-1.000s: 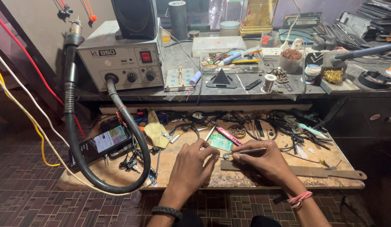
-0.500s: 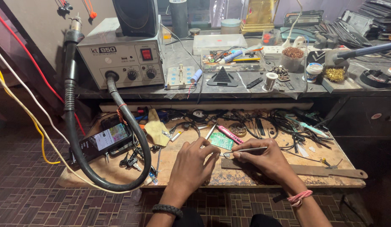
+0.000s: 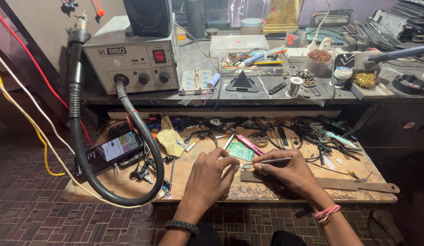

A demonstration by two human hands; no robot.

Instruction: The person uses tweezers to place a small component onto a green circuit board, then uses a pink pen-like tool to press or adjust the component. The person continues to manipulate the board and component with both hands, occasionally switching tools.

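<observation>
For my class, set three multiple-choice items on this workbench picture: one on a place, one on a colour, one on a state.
1. Where does the phone lie?
A. On the low board, left of the hands
B. On the upper shelf
C. On the floor

2. What colour is the band on the right wrist?
A. Black
B. Pink
C. Green

3. What is the right hand doing?
A. Resting flat and empty
B. Holding tweezers
C. Turning a knob on the station

Answers:
1. A: the phone sits on the wooden board inside the hose loop, left of the left hand.
2. B: the band is pink; the black one is on the left wrist.
3. B: the fingers pinch thin metal tweezers pointed toward the left hand, near the green circuit board.
</observation>
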